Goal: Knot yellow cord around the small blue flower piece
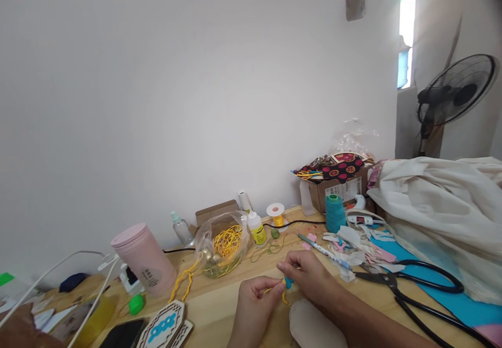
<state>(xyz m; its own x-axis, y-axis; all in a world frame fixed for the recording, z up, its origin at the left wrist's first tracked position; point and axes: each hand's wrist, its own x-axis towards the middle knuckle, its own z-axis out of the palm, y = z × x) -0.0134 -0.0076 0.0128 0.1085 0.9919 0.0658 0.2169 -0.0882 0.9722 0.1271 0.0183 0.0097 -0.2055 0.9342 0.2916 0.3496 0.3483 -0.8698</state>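
Note:
My left hand (pixel 257 303) and my right hand (pixel 309 274) meet above the wooden table, thumbs and fingers pinched. Between them runs a thin yellow cord (pixel 284 300), gripped by both. A small bright blue piece (pixel 289 282) shows on the cord at my fingertips; its exact shape is partly hidden. Below my right hand lies a pale, rounded flat piece (pixel 314 324), and the cord hangs down to its top edge. To the left of my left hand are octagonal wooden pendants (pixel 162 327) with blue decoration and a yellow cord loop (pixel 186 280).
Black scissors (pixel 388 280) lie right of my hands, near a pen (pixel 325 251) and paper scraps (pixel 355 240). Behind stand a glue bottle (pixel 257 230), a bag of yellow cord (pixel 227 243), a cord spool (pixel 276 216) and teal thread (pixel 334 214). A pink canister (pixel 145 259) is left.

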